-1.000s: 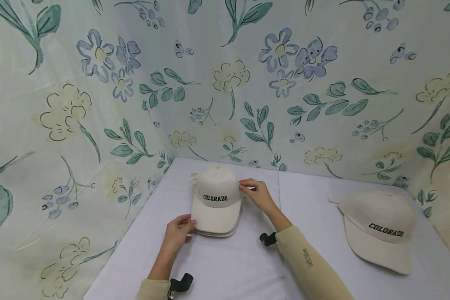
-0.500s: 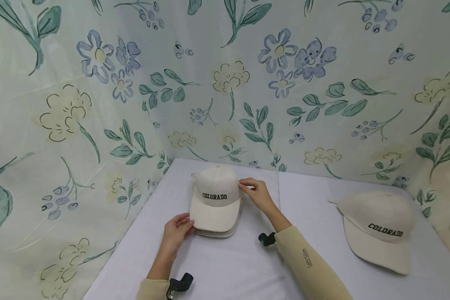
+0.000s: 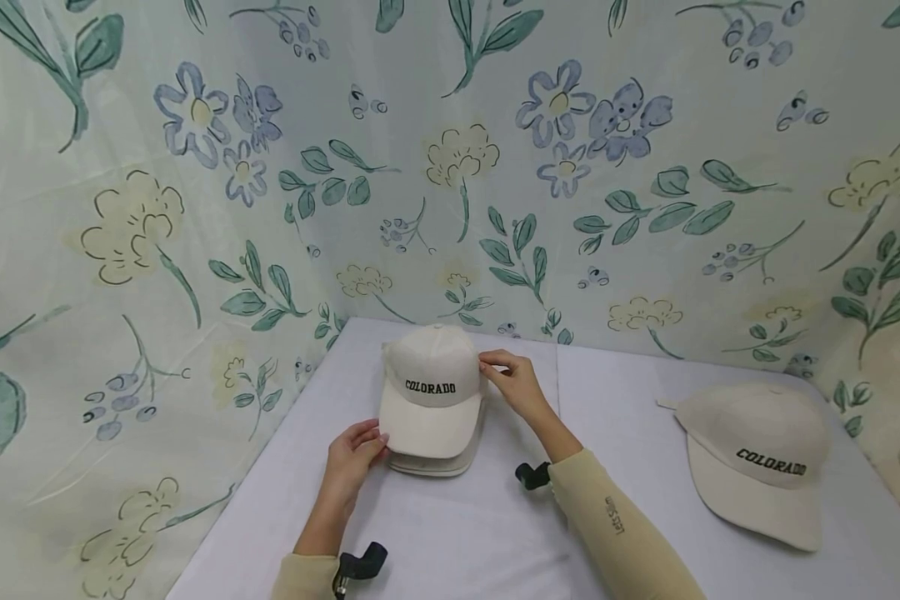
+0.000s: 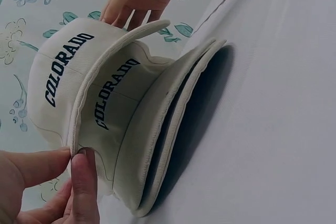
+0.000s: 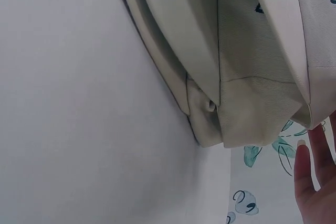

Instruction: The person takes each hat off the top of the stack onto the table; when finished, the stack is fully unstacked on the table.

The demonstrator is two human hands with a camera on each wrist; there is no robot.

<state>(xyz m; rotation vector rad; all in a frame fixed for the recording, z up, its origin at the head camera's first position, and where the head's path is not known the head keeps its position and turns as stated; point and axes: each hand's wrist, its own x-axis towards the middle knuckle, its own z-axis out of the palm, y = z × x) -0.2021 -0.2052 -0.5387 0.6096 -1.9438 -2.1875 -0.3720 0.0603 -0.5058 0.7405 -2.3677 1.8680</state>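
Note:
A cream baseball cap (image 3: 431,429) with COLORADO on its front is raised and tilted over two nested caps (image 4: 142,124) of the same kind. My left hand (image 3: 351,462) pinches the raised cap's brim at its left edge; in the left wrist view the thumb and fingers (image 4: 84,177) meet on that brim. At the other side, my right hand (image 3: 517,385) holds the lower side edge of the crown by the fingertips. The right wrist view has this hand (image 5: 320,182) at the cap's edge, partly cut off by the frame.
Another cream COLORADO cap (image 3: 757,458) lies alone on the right of the white-covered table (image 3: 480,542). Floral cloth (image 3: 450,183) hangs behind and along the sides. Black wrist mounts (image 3: 363,562) stick out near both sleeves.
The top cap has risen off the two caps beneath, both hands moving up slightly with it. More of the lower brims now shows. The cap on the right has stayed put.

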